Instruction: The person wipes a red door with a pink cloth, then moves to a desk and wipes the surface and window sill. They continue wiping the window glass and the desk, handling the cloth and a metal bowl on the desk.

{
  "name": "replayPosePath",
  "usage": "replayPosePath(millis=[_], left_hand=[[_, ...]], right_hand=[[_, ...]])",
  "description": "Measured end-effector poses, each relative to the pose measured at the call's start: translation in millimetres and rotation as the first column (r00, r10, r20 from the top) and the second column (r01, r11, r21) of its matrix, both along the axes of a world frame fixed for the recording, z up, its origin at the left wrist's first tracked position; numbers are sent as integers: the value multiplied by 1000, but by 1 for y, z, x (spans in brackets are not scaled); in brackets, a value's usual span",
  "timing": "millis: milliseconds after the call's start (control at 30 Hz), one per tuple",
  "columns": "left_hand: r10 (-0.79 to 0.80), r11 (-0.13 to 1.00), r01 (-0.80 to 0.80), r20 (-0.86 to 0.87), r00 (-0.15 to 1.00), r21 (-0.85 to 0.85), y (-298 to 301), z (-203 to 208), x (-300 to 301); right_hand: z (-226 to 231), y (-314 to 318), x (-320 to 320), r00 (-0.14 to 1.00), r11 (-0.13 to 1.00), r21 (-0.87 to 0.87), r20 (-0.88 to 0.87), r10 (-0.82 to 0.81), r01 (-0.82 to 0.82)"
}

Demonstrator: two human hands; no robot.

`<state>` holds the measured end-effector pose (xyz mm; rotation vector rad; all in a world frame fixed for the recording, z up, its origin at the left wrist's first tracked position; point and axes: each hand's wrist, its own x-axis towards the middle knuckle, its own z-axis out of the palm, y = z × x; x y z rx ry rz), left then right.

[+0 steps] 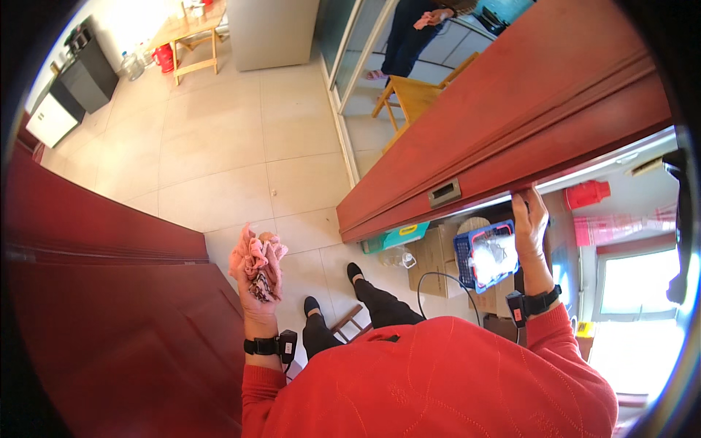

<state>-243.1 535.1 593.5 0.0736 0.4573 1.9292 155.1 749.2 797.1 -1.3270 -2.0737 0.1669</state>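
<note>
In my left hand (257,301) is a crumpled pink cloth (261,255) with a dark patterned patch, held up beside the red door panel (124,336) on the left. My right hand (531,219) reaches up to the edge of another red door (511,109), which slants across the upper right. Its fingers grip that edge and are partly hidden there. A rectangular metal recess pull (445,192) is set in this door, left of my hand. Each wrist wears a black strap with a small box.
Below the right-hand door are a blue plastic basket (461,252), cardboard boxes (431,263), a clear jug (398,257) and a black cable (431,275). A small wooden stool (347,321) stands by my feet. Behind the glass partition, another person (409,36) stands near a wooden chair (412,98).
</note>
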Motion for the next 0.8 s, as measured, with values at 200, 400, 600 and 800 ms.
replayPosePath(millis=[200,400,600,800], left_hand=[[-98,995,98,9,995,14,7,11,-16],[-226,968,222,-18,974,-120,15,11,-2],[-538,843,532,108,836,80,25,14,76],[-659,710,697,252,708,-103,38,40,129]], right_hand=[[-11,-1,-14,997,997,1,30,-76,76],[-7,1,-26,990,996,41,108,-87,83],[-10,4,-18,984,986,120,148,97,-115],[-22,-29,64,970,989,-69,196,146,-135]])
